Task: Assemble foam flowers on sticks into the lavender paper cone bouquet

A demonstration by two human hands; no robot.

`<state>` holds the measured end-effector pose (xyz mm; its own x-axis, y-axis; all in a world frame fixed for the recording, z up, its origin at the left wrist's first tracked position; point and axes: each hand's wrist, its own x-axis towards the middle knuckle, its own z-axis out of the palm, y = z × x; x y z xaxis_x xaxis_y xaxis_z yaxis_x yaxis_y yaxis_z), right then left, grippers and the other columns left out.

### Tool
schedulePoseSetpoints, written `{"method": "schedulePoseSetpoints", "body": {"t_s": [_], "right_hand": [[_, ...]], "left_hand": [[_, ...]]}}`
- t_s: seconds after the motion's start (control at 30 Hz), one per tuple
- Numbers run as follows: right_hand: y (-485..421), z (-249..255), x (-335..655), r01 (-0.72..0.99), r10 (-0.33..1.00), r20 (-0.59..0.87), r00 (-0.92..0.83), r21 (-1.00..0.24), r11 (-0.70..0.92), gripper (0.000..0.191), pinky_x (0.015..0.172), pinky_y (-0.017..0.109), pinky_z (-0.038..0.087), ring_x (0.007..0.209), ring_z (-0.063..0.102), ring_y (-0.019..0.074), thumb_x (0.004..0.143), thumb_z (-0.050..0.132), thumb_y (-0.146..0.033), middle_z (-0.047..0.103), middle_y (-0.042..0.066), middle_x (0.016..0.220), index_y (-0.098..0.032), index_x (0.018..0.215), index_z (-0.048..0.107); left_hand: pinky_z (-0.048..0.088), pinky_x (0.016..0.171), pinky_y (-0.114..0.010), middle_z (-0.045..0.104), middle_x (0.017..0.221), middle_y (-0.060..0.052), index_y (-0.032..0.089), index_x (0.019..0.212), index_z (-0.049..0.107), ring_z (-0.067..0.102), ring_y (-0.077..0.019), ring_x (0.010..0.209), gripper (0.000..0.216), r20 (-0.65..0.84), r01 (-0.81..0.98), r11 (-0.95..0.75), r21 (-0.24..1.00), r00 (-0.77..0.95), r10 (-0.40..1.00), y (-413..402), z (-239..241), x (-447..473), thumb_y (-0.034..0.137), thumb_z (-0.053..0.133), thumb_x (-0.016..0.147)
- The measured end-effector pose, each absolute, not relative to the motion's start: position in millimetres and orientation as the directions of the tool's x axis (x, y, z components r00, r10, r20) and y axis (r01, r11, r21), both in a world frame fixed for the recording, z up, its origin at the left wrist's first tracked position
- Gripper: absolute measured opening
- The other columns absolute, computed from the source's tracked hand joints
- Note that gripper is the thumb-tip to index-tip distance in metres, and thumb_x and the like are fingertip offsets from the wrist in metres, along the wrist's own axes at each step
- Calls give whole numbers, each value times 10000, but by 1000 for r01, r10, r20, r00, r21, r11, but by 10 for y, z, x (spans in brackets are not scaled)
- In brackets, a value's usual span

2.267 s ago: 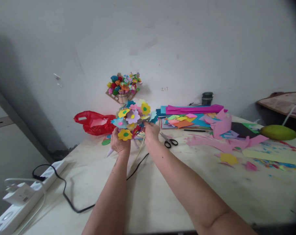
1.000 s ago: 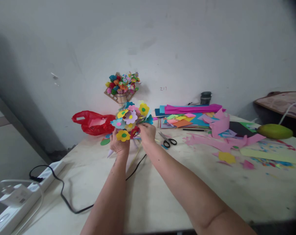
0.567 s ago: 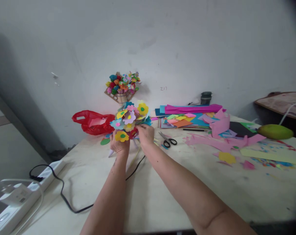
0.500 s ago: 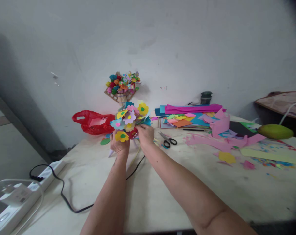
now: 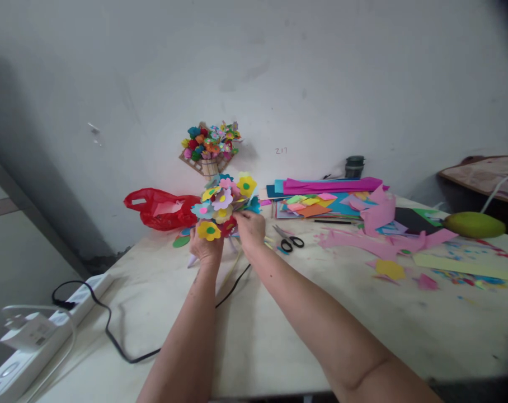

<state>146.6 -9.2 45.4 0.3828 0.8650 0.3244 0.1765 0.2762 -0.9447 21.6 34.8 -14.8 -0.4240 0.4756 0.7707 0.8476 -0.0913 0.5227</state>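
My left hand [image 5: 205, 249] is closed round the stems of a bunch of paper flowers [image 5: 222, 202] in yellow, lilac, blue and red, held upright over the far part of the table [image 5: 279, 313]. My right hand [image 5: 250, 229] is beside it on the right, fingers pinched on the bunch just under the flower heads. Thin pale sticks hang below the hands. The fingertips of both hands are hidden behind the flowers.
Black scissors [image 5: 288, 240] lie right of my hands. Stacked coloured paper [image 5: 321, 196] and pink scraps [image 5: 384, 229] spread to the right, with a green oval object [image 5: 474, 224]. A red plastic bag [image 5: 161, 208], a finished flower basket [image 5: 211, 149], a black cable [image 5: 120, 347] and a power strip [image 5: 31, 341] are on the left.
Both hands have stayed on the bunch. The right hand shifted slightly left and closer to the flower heads, and the flowers turned a little.
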Motion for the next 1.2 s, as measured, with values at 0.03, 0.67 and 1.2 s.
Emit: {"method": "schedulePoseSetpoints", "body": {"t_s": [0.03,0.67,1.2], "right_hand": [[-106,469,1471,202,864,332,379,-941,273,280,544,238,332,575,475,135,747,532,-420,579,-19,552,-232,614,691],[8,386,1541,209,887,460,38,-872,443,325,623,235,388,681,583,138,743,626,-492,658,4,707,-193,858,681],[14,30,1291,470,938,176,-299,-829,305,374,593,284,509,729,659,200,611,762,-313,692,46,859,-163,920,615]], "left_hand": [[465,812,-453,622,935,-129,185,976,629,561,-333,1008,411,745,828,-79,555,-452,491,337,-109,214,451,660,665],[498,604,-282,646,749,-16,152,956,596,587,-131,591,589,351,-204,-419,885,-300,887,170,360,-75,406,789,460],[514,750,-296,667,908,-55,165,996,596,633,-176,818,648,339,-301,-394,869,-217,915,200,235,166,438,832,458]]}}
